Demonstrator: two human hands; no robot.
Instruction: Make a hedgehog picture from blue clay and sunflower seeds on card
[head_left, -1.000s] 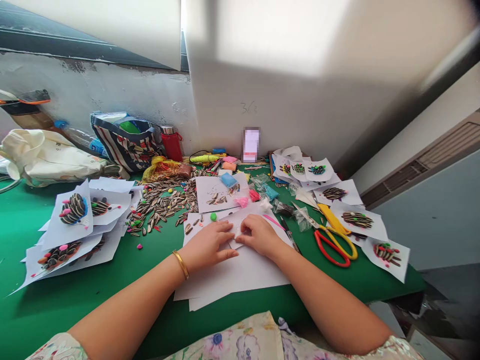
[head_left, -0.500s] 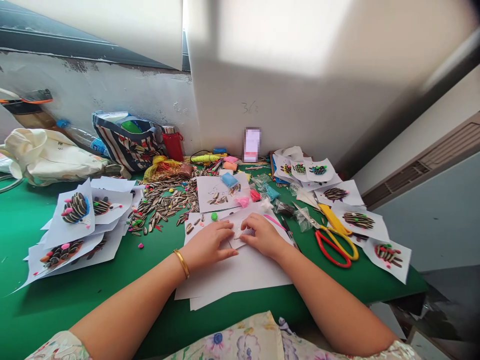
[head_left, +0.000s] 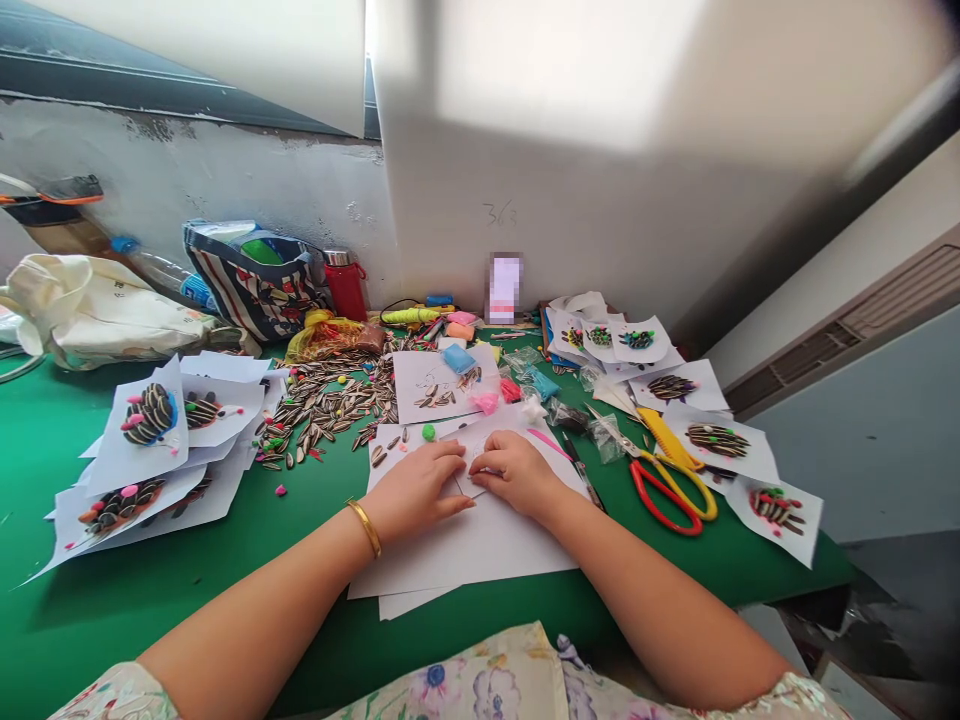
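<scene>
White paper sheets [head_left: 495,550] lie before me on the green table. My left hand [head_left: 420,490] rests on them palm down, fingers apart, holding nothing. Beside it my right hand [head_left: 521,475] has thumb and fingers pinched together low over a smaller white paper [head_left: 480,428]; whatever is between the fingertips is hidden. A green clay ball [head_left: 428,432] and a few sunflower seeds [head_left: 378,455] sit just beyond my left hand. Further back, a paper with a line drawing [head_left: 420,375] carries seeds and a blue clay packet [head_left: 457,359].
A heap of seeds [head_left: 322,400] spreads at the back left. Papers with seed hedgehogs [head_left: 150,415] are stacked left, and more [head_left: 716,440] lie right. Scissors [head_left: 667,490] and a yellow cutter [head_left: 664,435] lie right. Bags [head_left: 255,280] and a red bottle [head_left: 346,287] stand behind.
My right hand has shifted slightly left and its fingers have drawn closer together on the small paper. My left hand has hardly moved.
</scene>
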